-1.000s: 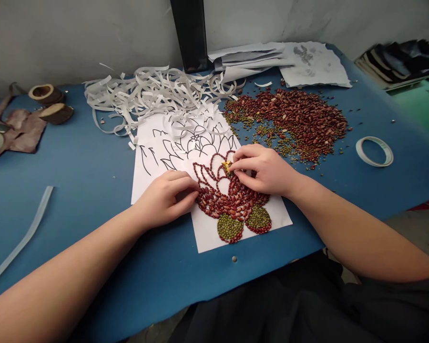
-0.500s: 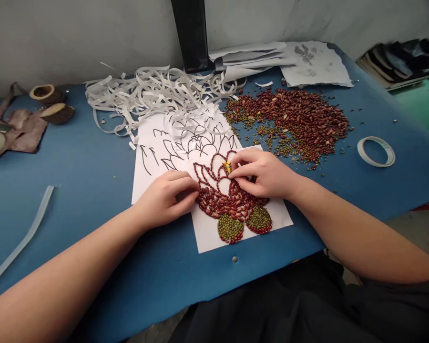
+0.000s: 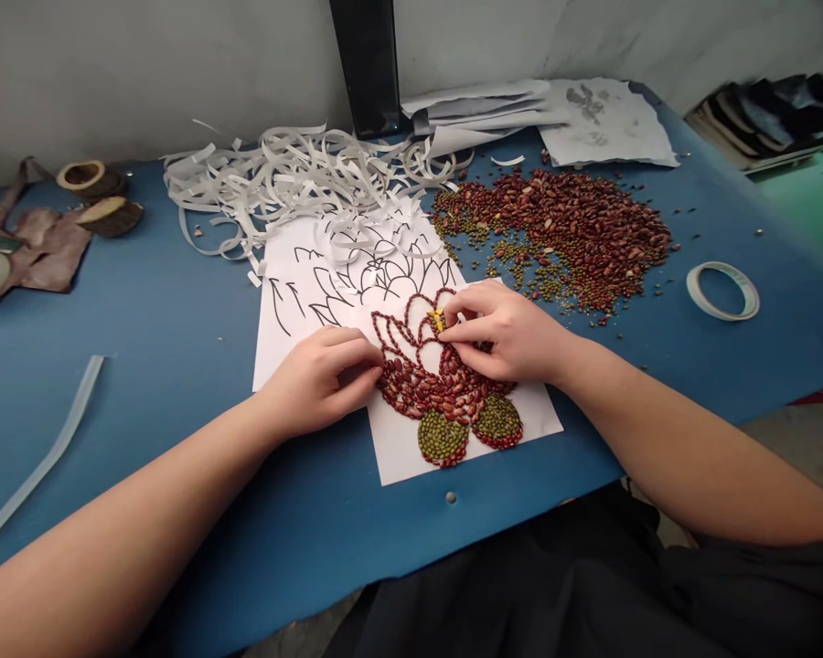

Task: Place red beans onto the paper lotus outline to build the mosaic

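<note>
A white sheet point(image 3: 399, 464) carries a flower picture built from beans: dark red outlines, petals filled with speckled red beans point(image 3: 411, 388), and two round parts of green mung beans point(image 3: 443, 435). Small yellow pieces point(image 3: 437, 320) sit in its upper middle. My right hand point(image 3: 497, 329) rests over the picture's right side, fingers bent and fingertips beside the yellow pieces; anything between them is hidden. My left hand point(image 3: 322, 379) lies at the picture's left edge, with curled fingers and thumb drawn together against the outer beans. What that hand might hold cannot be seen.
Behind lies a printed line drawing point(image 3: 288, 283), partly under a heap of white paper strips point(image 3: 302, 174). Mixed red and green beans point(image 3: 576, 228) are piled at the back right, near a tape roll point(image 3: 722, 291). Wooden pieces point(image 3: 110, 217) and a pale strip point(image 3: 55, 457) lie left.
Almost nothing differs. Both hands keep their places on the bean picture, and the fingers of my right hand shift only very slightly.
</note>
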Demonstrator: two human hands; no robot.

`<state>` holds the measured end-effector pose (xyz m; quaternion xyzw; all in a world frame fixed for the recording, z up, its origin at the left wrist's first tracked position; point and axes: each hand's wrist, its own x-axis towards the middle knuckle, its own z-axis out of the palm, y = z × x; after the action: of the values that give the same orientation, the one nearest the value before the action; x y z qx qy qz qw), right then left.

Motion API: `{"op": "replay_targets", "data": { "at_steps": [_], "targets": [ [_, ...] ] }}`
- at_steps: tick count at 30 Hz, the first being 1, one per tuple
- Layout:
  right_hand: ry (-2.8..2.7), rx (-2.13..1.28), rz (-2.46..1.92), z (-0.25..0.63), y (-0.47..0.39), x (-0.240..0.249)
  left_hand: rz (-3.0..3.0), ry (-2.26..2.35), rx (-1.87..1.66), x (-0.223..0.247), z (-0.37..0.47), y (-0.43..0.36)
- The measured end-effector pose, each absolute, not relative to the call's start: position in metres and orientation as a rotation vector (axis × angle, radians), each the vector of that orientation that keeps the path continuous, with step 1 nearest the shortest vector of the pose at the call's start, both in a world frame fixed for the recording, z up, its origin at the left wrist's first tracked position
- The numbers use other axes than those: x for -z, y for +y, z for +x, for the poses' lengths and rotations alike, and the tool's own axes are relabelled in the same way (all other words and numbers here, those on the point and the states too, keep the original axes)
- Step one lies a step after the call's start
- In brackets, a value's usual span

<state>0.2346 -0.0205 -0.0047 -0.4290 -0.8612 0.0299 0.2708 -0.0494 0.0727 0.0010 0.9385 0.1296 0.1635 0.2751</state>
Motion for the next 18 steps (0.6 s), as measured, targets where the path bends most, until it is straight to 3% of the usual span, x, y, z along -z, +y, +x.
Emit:
{"op": "replay_targets", "data": {
  "at_steps": [18],
  "targets": [
    [-2.419, -0.046, -1.166, 0.2379, -0.0214, 0.0002, 2.526, 0.342, -0.442, -0.0014, -0.0513, 0.073]
  ]
}}
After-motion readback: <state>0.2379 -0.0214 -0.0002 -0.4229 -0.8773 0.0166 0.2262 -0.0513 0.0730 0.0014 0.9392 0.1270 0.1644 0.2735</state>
